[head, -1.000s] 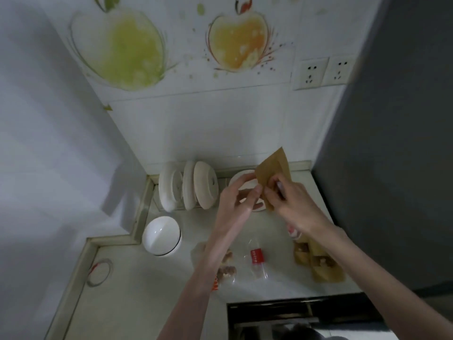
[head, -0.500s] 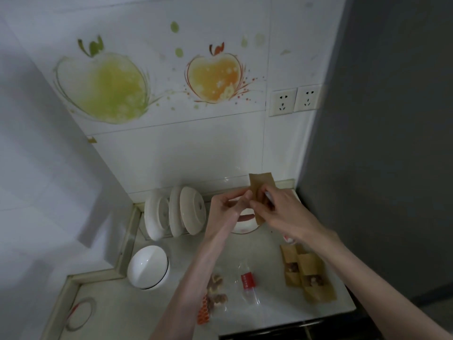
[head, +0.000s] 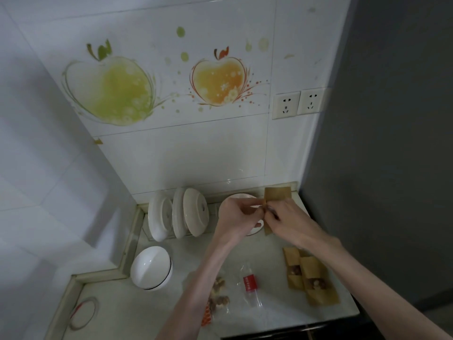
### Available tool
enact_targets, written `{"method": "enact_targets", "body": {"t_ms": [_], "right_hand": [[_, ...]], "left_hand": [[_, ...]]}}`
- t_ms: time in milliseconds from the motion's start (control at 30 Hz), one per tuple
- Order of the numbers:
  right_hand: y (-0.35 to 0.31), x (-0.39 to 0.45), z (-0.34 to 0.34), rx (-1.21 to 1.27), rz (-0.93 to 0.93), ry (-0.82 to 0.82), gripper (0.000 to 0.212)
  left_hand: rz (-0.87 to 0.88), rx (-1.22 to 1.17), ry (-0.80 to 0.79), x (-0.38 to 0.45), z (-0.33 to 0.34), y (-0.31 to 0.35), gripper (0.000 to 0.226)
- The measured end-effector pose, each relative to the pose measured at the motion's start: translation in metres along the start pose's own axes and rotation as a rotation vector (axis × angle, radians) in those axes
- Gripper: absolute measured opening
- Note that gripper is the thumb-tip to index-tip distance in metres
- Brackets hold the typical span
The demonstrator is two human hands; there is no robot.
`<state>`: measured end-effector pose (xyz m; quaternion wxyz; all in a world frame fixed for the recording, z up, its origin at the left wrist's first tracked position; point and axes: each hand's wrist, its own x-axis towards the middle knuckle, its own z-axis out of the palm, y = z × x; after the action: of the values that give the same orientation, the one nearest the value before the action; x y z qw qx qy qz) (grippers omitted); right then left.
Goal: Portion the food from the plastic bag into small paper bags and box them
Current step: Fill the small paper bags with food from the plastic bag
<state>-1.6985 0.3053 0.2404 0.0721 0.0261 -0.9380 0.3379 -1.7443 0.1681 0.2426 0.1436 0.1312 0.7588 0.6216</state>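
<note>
Both hands are meeting above the back of the counter (head: pixel 152 312), working on one small brown paper bag (head: pixel 277 194). Left hand (head: pixel 236 217) is pinching the bag's near edge between thumb and fingertips, with the other fingers curled in. Right hand (head: pixel 285 220) is also gripping the bag, its fingers folded over the lower part, so that only the upper flap and a small corner under the palm are showing. Something thin and dark is lying along the right fingers, but it is too blurred to identify. Whether the bag is holding any food cannot be told, since the hands are covering its middle.

Behind the hands a white plate (head: pixel 229 201) is lying flat on the counter, partly hidden by them. To its left, several white dishes (head: pixel 193 214) are standing on edge in a row near the wall. A white bowl (head: pixel 150 268) is sitting in front of them.

Nearer the front edge, the clear plastic bag (head: pixel 247 300) is lying flat with a red label on it, and brown pieces of food (head: pixel 219 300) are sitting at its left side beside the left forearm. On the right, two filled paper bags (head: pixel 310 278) are lying overlapping, with brown food showing at their openings. A roll of tape (head: pixel 83 312) is lying at the far left of the counter. Two wall sockets (head: pixel 297 103) are sitting on the tiled wall above.
</note>
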Motion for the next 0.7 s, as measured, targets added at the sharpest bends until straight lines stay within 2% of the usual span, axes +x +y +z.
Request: {"method": "enact_targets", "body": {"t_ms": [267,400,700], "right_hand": [[0.01,-0.013,0.009,0.102,0.016,-0.044,0.041],[0.011,-0.016,0.01,0.068,-0.008,-0.065,0.043],[0.016,-0.019,0.02,0.136,0.048,-0.059,0.043]], "left_hand": [[-0.164,0.091,-0.127,0.0,-0.002,-0.006,0.014],[-0.127,0.15,-0.167,0.0,-0.004,-0.009,0.015],[-0.092,0.168,-0.099,-0.006,-0.001,-0.024,0.016]]}}
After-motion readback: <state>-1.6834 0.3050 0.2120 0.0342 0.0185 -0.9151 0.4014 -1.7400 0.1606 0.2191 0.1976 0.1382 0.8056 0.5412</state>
